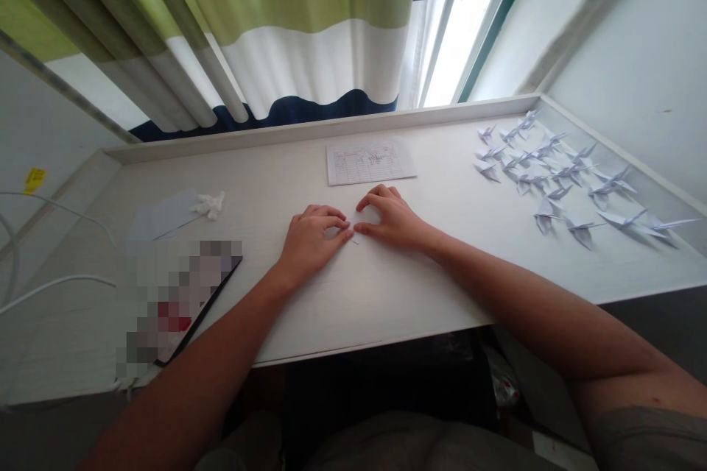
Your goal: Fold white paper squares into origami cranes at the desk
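Observation:
Near the middle of the white desk, my left hand (316,239) pinches a small piece of folded white paper (354,238) between thumb and fingers. Most of that paper is hidden by the fingertips, and its white blends with the desk. Facing it from the right, my right hand (393,219) curves in a C shape, its thumb and forefinger apart. The right thumb tip is at the paper's edge; whether it presses on it I cannot tell. Just behind both hands lies a printed sheet or pad with a table on it (367,163).
Several folded paper cranes (546,213) stand grouped on the desk's right side. At left are white paper sheets (166,217), a crumpled tissue (210,205), a blurred-out device with a dark edge (218,294) and white cables (60,281). A raised rim (331,126) borders the desk's back.

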Available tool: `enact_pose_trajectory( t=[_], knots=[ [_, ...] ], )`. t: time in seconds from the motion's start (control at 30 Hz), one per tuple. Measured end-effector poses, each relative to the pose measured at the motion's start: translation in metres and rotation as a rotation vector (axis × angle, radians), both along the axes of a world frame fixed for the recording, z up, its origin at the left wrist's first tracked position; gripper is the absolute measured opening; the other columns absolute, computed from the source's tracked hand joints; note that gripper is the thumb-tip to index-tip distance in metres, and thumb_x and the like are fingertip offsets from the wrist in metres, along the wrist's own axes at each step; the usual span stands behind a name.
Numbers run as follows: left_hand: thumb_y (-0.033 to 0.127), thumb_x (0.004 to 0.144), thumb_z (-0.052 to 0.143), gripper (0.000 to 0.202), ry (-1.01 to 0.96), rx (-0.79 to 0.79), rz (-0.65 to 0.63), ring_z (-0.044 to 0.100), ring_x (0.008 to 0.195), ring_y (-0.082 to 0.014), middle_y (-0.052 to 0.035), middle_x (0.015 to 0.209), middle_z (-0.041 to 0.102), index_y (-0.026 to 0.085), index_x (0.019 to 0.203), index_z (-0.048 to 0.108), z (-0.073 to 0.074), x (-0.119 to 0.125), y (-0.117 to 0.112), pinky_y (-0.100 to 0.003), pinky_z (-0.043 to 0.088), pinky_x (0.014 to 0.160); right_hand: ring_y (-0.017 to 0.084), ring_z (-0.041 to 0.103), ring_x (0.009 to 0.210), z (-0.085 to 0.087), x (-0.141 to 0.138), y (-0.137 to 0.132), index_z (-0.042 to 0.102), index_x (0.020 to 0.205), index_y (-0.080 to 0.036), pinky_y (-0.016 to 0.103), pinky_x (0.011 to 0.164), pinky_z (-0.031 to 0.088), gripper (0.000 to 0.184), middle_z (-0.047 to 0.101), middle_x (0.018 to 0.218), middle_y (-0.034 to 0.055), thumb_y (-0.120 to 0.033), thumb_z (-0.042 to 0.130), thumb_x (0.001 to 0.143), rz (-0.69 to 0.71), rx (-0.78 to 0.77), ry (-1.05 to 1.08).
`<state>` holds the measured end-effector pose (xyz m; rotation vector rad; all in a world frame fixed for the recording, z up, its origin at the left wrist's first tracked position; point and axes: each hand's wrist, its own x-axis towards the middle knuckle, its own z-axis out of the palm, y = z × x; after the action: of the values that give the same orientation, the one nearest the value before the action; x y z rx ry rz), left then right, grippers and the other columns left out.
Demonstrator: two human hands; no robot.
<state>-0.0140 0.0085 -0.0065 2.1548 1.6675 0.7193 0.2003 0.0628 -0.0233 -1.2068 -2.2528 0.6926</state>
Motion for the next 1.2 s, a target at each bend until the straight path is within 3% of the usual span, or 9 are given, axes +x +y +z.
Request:
enact_pose_trajectory(
  t=[0.23,0.43,0.67,0.8,0.93,1.03,1.2],
  knots=[
    [0.027,0.091,0.079,0.005,0.021,-0.007,0.000,0.068,0.121,-0.0292,-0.0027,0.117,0.082,0.026,0.093,0.083,0.001,0.000,-0.001,-0.051,0.048,0.106,0.034,0.059,0.124,0.002,0.018,0.015,0.077,0.104,-0.022,0.054,0.112,0.047,0.021,0.066,0.122,0.0118,-0.031,0.079,0.085,0.057,-0.018,0.054],
    [0.026,0.088,0.080,0.011,-0.062,0.017,-0.049,0.068,0.121,-0.0288,-0.0037,0.116,0.082,0.027,0.099,0.083,-0.005,-0.007,-0.001,-0.050,0.049,0.110,0.031,0.065,0.119,0.007,0.026,0.016,0.080,0.098,-0.020,0.053,0.110,0.049,0.019,0.072,0.119,0.0128,-0.029,0.063,0.096,0.137,-0.039,0.117],
    [0.035,0.084,0.087,0.035,-0.057,0.011,-0.003,0.065,0.124,-0.0316,-0.0081,0.124,0.078,0.026,0.117,0.080,-0.006,-0.009,0.002,-0.050,0.048,0.112,0.033,0.062,0.123,0.014,0.018,0.003,0.080,0.098,-0.023,0.058,0.113,0.044,0.019,0.072,0.121,0.0108,-0.035,0.065,0.098,0.160,-0.055,0.046],
    [0.038,0.083,0.089,0.033,-0.034,0.027,-0.010,0.065,0.121,-0.0316,-0.0080,0.117,0.078,0.024,0.112,0.080,-0.004,-0.009,0.002,-0.049,0.048,0.110,0.036,0.057,0.131,0.015,0.015,0.000,0.079,0.116,-0.024,0.062,0.117,0.040,0.027,0.068,0.129,0.0131,-0.038,0.073,0.094,0.135,-0.074,-0.013],
    [0.037,0.081,0.091,0.028,0.003,0.060,-0.017,0.065,0.117,-0.0313,-0.0068,0.110,0.078,0.024,0.102,0.079,-0.002,-0.008,0.001,-0.049,0.048,0.108,0.038,0.050,0.139,0.014,0.015,-0.003,0.076,0.132,-0.030,0.064,0.120,0.037,0.039,0.061,0.141,0.0130,-0.035,0.073,0.094,0.201,-0.049,-0.070],
    [0.034,0.082,0.090,0.022,0.010,0.053,-0.009,0.065,0.115,-0.0307,-0.0063,0.108,0.078,0.023,0.096,0.079,0.000,-0.007,0.000,-0.049,0.048,0.106,0.038,0.045,0.144,0.014,0.015,-0.005,0.077,0.129,-0.032,0.066,0.122,0.034,0.034,0.059,0.146,0.0120,-0.033,0.071,0.095,0.249,-0.041,-0.078],
    [0.032,0.087,0.083,0.010,-0.020,0.038,0.002,0.066,0.111,-0.0300,-0.0060,0.104,0.078,0.024,0.088,0.078,0.000,-0.008,0.002,-0.049,0.049,0.104,0.036,0.051,0.138,0.018,0.013,-0.008,0.075,0.109,-0.026,0.063,0.121,0.034,0.021,0.063,0.137,0.0114,-0.033,0.076,0.090,0.235,-0.074,-0.028]
  ],
)
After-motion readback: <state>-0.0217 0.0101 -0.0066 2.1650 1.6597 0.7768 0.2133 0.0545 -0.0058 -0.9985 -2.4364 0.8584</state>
